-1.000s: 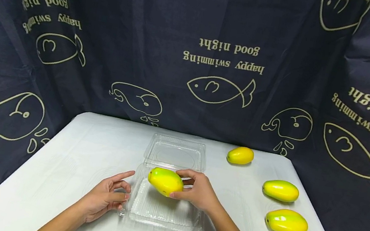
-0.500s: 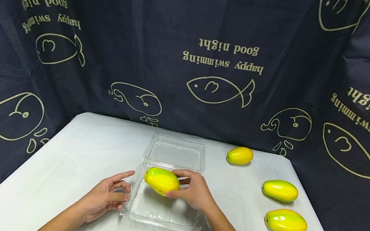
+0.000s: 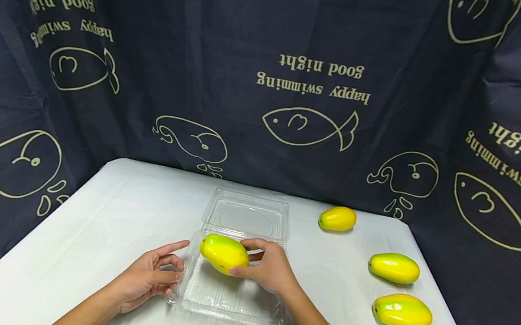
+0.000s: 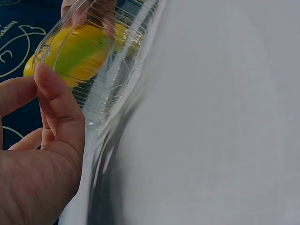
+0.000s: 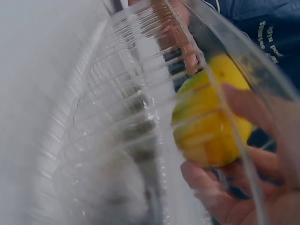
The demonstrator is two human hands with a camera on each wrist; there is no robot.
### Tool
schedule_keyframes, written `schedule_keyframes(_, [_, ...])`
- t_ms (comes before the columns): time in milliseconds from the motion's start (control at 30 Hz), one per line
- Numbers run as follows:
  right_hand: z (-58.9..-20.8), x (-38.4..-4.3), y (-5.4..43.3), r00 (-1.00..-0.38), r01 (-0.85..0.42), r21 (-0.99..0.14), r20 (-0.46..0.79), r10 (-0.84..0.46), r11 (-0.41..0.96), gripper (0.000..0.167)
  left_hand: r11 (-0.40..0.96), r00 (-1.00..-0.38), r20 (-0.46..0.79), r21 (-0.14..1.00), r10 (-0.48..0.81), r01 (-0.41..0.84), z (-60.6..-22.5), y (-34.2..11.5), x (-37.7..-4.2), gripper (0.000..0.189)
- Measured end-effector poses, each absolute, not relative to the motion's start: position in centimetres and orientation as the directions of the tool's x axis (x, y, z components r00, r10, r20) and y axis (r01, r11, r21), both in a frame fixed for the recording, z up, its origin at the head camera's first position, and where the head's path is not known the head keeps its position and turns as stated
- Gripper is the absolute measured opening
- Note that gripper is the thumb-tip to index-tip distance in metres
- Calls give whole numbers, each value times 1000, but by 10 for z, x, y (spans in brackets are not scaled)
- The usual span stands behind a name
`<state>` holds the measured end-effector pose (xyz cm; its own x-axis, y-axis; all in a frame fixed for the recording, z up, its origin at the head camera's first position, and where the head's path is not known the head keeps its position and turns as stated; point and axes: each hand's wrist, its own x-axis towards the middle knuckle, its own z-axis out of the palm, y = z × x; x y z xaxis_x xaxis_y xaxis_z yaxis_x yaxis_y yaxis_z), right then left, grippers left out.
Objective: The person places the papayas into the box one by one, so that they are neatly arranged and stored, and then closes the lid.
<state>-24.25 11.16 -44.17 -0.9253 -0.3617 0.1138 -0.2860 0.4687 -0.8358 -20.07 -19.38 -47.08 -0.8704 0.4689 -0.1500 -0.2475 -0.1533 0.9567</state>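
My right hand [image 3: 271,269] holds a yellow-green papaya [image 3: 221,252] over the base of a clear plastic clamshell box [image 3: 228,299], thumb on the near side and fingers on the far side. The papaya lies nearly level, its narrow end to the left. At the left rim of the box, my left hand [image 3: 146,276] pinches the edge between thumb and finger. The left wrist view shows the thumb [image 4: 51,84] right at the box's corner. Seen through the clear wall in the right wrist view, the papaya [image 5: 206,122] sits between thumb and fingers.
The box's hinged lid [image 3: 247,218] lies folded back, away from me. Three more papayas rest on the right side of the white table [image 3: 131,204]: one at the back [image 3: 337,219], another further forward [image 3: 394,268], the third nearest [image 3: 402,312]. A dark printed curtain [image 3: 241,28] encloses the table.
My right hand has moved slightly left with the papaya over the box, slowing down. The left hand stays put at the rim.
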Motion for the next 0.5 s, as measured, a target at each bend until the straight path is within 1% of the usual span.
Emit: schedule_keyframes(500, [-443, -244, 103, -933, -271, -839, 107, -344, 473, 59, -153, -868, -150, 956, 474, -249, -470, -193, -201, 84])
